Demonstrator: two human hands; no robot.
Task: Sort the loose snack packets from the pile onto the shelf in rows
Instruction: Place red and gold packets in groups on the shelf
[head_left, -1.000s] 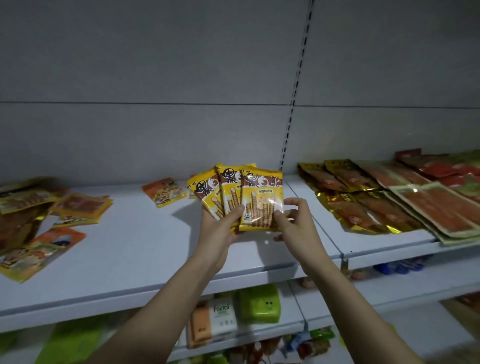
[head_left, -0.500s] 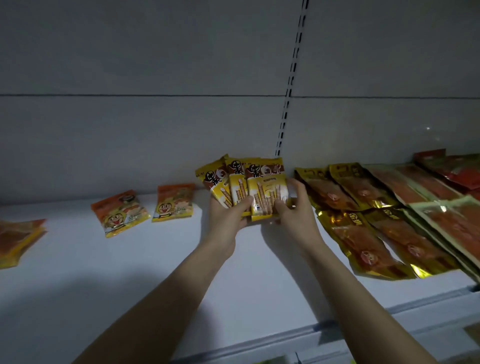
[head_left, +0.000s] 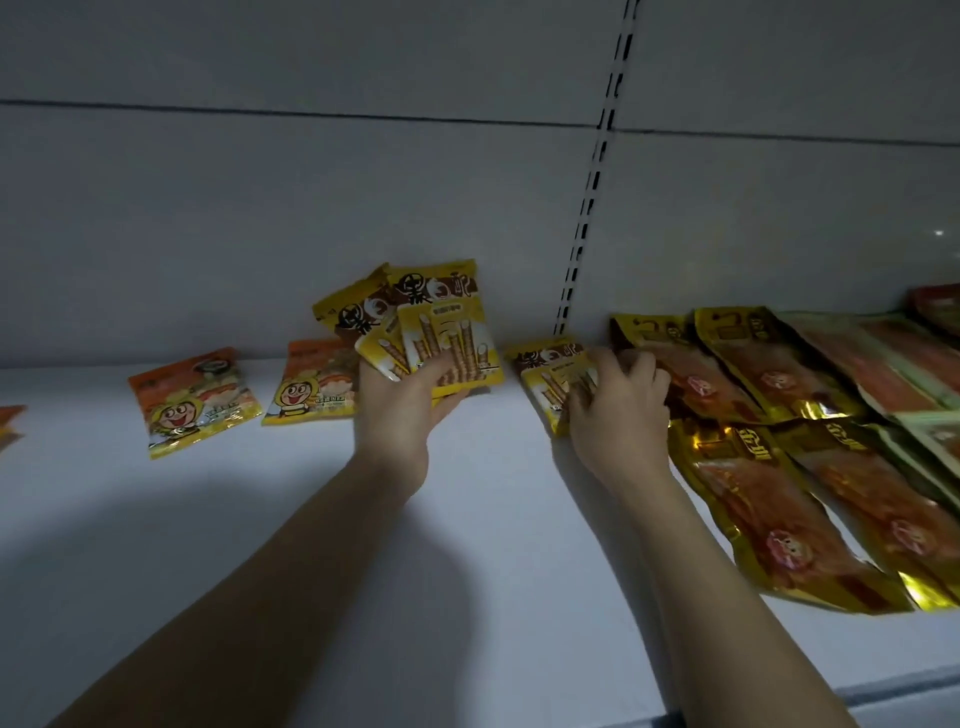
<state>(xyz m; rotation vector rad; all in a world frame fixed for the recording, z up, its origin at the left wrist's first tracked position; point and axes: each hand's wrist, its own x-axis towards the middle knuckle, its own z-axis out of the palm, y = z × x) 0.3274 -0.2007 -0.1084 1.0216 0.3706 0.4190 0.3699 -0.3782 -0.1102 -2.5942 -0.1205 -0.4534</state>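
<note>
Starting at the left of the white shelf (head_left: 493, 545), I see two orange packets (head_left: 195, 400) lying flat near the back wall, the second one (head_left: 317, 382) just beside my left hand (head_left: 402, 405). That hand grips a fan of yellow wafer-stick packets (head_left: 441, 322), thumb curled across their fronts and fingers behind — two, perhaps three, I cannot count them surely. They stand tilted up off the shelf, long axis roughly upright, the printed tops pointing toward the back wall. A second ago both hands held the whole fan together; now one yellow packet (head_left: 550, 374) has left it and lies on the shelf to the right, just beside the gold pouches (head_left: 753, 519). My right hand (head_left: 618, 410) rests on its lower part, fingers bent over it, though whether they pinch it or only press it flat I cannot tell. This packet lies flat with its long axis running front to back, top edge toward the wall, matching the neighbouring pouches. I judge that a new row of this kind has begun — the rest of the fan should follow leftward from it.
</note>
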